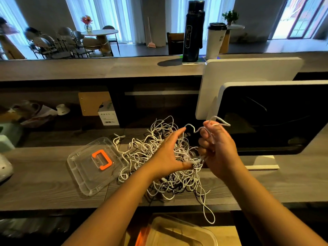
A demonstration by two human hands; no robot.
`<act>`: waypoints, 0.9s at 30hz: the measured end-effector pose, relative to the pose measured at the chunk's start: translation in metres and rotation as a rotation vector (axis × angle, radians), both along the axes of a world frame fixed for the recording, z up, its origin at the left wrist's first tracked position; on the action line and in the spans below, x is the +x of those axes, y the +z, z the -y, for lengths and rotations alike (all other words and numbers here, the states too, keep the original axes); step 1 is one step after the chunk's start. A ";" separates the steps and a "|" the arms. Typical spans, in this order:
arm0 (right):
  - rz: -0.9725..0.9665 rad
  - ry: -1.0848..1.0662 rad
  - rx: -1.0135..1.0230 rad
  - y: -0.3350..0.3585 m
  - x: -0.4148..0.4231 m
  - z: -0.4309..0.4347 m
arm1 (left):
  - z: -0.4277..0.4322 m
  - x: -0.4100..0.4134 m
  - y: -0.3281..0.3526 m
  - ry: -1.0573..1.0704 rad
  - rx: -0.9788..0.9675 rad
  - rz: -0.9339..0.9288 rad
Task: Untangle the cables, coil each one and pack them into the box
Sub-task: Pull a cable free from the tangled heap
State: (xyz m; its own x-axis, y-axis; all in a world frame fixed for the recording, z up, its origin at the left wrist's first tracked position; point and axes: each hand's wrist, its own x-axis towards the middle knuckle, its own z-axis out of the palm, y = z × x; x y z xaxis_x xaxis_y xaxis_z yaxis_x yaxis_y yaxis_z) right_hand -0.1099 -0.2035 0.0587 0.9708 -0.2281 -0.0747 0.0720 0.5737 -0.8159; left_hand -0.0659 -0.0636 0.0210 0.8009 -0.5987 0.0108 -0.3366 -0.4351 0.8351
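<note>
A big tangle of white cables [156,157] lies on the wooden desk [44,183] in front of me. My right hand [216,148] grips a small bundle of white cable loops that stick up above its fingers. My left hand [170,153] hovers over the pile with fingers stretched out, its forefinger touching a strand that runs across to the right hand. A clear plastic box [179,233] sits below the desk edge, near my lap. Its clear lid [94,164] with an orange handle lies flat on the desk, left of the pile.
A dark monitor [273,118] with a white frame stands close on the right, a second white screen back [248,77] behind it. On the raised ledge stand a black flask [192,31] and a white cup [214,39]. A small white carton [108,114] sits at the back.
</note>
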 end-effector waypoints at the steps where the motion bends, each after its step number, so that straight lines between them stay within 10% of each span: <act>1: -0.009 0.057 -0.002 0.004 -0.004 0.001 | -0.003 0.002 -0.001 -0.050 0.034 0.006; 7: 0.005 0.319 -0.231 0.023 -0.023 -0.020 | 0.011 0.014 -0.011 0.083 -0.192 0.067; 9: 0.040 0.375 -0.380 0.027 -0.026 -0.019 | 0.010 0.018 -0.005 0.226 0.093 0.292; 13: -0.089 0.275 -1.595 0.018 -0.021 0.006 | -0.010 0.016 -0.004 0.343 0.327 0.773; 24: -0.010 0.021 0.443 0.004 -0.036 -0.007 | -0.012 0.004 -0.033 0.408 0.466 0.475; 27: -0.024 -0.002 0.053 0.007 -0.042 0.003 | -0.026 0.000 -0.038 0.493 0.520 0.417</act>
